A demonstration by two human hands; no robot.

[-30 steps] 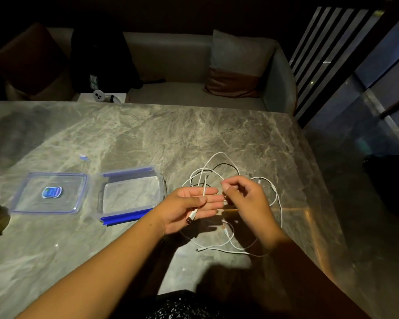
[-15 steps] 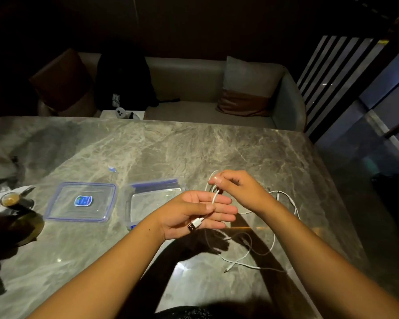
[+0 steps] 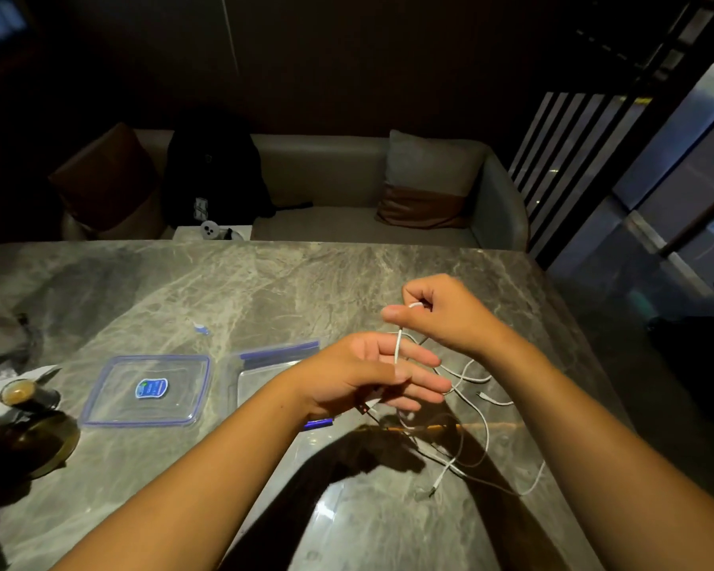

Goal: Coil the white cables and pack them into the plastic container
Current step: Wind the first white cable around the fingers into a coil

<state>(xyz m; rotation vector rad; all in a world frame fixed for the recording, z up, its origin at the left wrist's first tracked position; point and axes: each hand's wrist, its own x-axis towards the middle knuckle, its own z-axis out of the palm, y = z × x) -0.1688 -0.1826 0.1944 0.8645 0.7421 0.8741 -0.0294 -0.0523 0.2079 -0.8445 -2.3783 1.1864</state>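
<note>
My left hand (image 3: 372, 375) hovers over the marble table with fingers stretched flat, its thumb pressing the plug end of a white cable (image 3: 398, 348) against them. My right hand (image 3: 437, 309), just above and to the right, pinches the same cable and holds it taut upward from the left fingers. Loose white cables (image 3: 477, 410) trail in loops on the table under and right of my hands. The clear plastic container (image 3: 260, 377) with blue clips sits open behind my left wrist, partly hidden by it. Its lid (image 3: 147, 391) lies flat to the left.
A small glass of dark drink (image 3: 21, 395) on a dark saucer stands at the table's left edge beside crumpled paper. A tiny blue-white scrap (image 3: 201, 327) lies beyond the lid. A grey sofa with cushions and a black bag runs behind the table's far edge.
My right hand has lifted up and to the right, drawing the cable tight from my left fingers. The cable loops on the table have been pulled along and shifted. The camera has tilted upward.
</note>
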